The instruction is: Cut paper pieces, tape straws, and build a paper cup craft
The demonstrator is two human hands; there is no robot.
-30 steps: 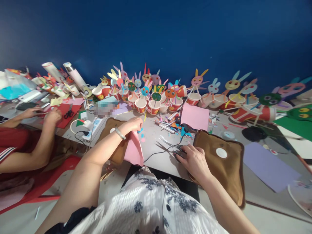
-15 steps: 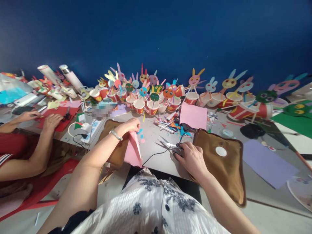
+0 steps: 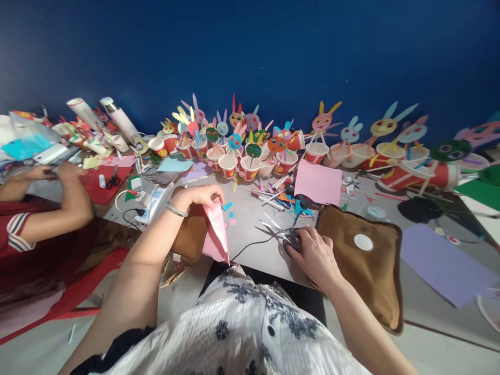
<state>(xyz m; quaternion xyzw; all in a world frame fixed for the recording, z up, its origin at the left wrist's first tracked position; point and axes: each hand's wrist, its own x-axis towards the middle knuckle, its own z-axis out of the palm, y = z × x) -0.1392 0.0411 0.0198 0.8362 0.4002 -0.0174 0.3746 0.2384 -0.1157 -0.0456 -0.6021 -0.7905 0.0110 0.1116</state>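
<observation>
L hand [image 3: 201,196]'s pinching the folded pink paper [image 3: 215,237] by a brown pad [image 3: 189,238], nr the table [image 3: 255,256]'s front edge. R hand [image 3: 316,253]'s got scissors [image 3: 291,242] by the handles, rt beside a 2nd pad [image 3: 363,281].

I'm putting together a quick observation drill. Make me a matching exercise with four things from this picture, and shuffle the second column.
Column one:
1. Left hand
2. Right hand
3. Bracelet
4. Wall

Column two:
A. Silvery
B. Holding scissors, blades apart
C. Blue
D. Gripping folded pink paper

Right pairs: 1-D, 2-B, 3-A, 4-C.
</observation>
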